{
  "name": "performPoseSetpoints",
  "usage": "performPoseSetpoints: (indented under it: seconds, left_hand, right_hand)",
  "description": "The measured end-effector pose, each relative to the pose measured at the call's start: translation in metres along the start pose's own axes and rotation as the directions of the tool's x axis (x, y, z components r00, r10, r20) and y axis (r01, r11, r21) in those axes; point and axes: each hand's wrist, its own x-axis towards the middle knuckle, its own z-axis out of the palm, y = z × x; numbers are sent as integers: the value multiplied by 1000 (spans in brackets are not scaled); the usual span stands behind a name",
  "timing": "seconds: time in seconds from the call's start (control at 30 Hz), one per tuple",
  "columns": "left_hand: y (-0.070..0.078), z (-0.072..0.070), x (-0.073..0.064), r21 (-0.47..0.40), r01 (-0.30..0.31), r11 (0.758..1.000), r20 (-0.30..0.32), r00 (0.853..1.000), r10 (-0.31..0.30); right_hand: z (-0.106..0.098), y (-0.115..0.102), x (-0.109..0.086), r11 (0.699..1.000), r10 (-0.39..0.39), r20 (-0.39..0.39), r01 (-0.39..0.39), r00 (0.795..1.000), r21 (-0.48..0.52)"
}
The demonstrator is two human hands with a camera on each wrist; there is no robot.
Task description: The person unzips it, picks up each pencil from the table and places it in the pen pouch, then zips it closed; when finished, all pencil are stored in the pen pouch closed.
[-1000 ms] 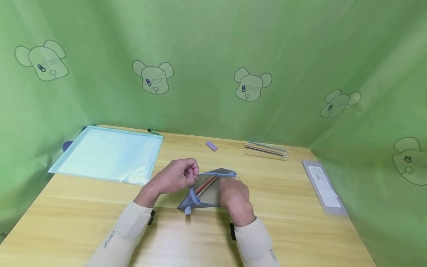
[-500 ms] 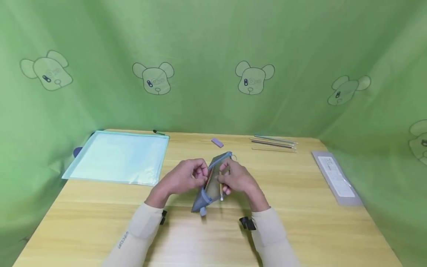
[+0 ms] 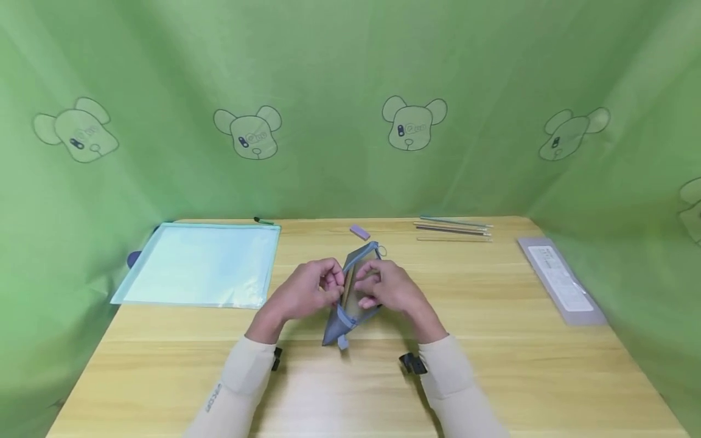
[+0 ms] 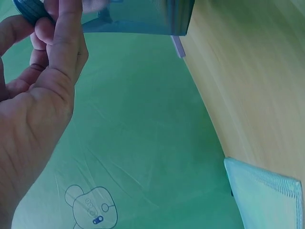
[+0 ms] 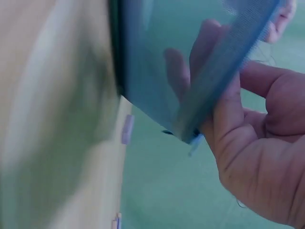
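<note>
A blue mesh zip pencil case (image 3: 366, 313) is held up over the table with its mouth spread apart. Its near rim is pinched by the curled fingers and thumb of my left hand (image 3: 313, 291), and that grip shows at the top of the left wrist view. A pencil (image 3: 348, 287) leans inside, along the left wall. My right hand (image 3: 391, 289) hangs over the mouth with loosely bent fingers. In the right wrist view, fingertips (image 5: 177, 74) show through the mesh (image 5: 157, 90), behind the blue rim. No pencil shows in that hand.
Behind the case lies a purple eraser (image 3: 359, 232). Several pencils (image 3: 453, 230) lie at the back right, and a grey labelled packet (image 3: 561, 283) lies along the right edge. A light blue zip folder (image 3: 199, 264) covers the back left. Green curtain (image 3: 328, 170) surrounds the table.
The case has turned more upright and narrower. Half a second ago my right hand held a pencil at the mouth; now a pencil lies inside and that hand has let go. The left keeps its pinch.
</note>
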Motion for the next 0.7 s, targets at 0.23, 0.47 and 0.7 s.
performPoseSetpoints:
  seconds: [0.23,0.47,0.7]
  left_hand:
    - [-1,-5,-2,14,7,1000,-34,999,-7]
    - [1,-6,-2,1,6,1000,-40,999,-6]
    - [1,-7,-3,6,12,1000,-46,999,-11]
  right_hand:
    - [-35,3,-1,989,-108,-96,98,989,-107]
    - [-99,21,3,931,-132,-253,32,958,-364]
    - [-148,47,26,858,-147,-313,-36,938,-512]
